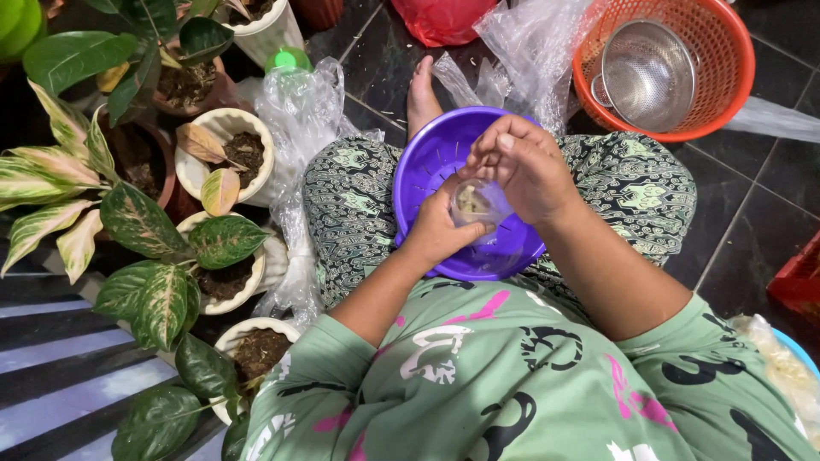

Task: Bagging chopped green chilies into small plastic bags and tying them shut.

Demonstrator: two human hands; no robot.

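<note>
Soft, even light falls from above, bright on the purple colander [436,162] and leaving the dark tiled floor [769,222] dim. Clear plastic sheeting [534,43] glints with glare. Focus is sharp mid-frame; edges bend slightly.

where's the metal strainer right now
In the head view, the metal strainer lies inside the orange basket on the floor, upper right, beyond the purple colander.

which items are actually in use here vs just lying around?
In use:
left hand
right hand
small clear bag
purple colander

Lying about:
orange basket
metal strainer
potted plants
red bag
</note>
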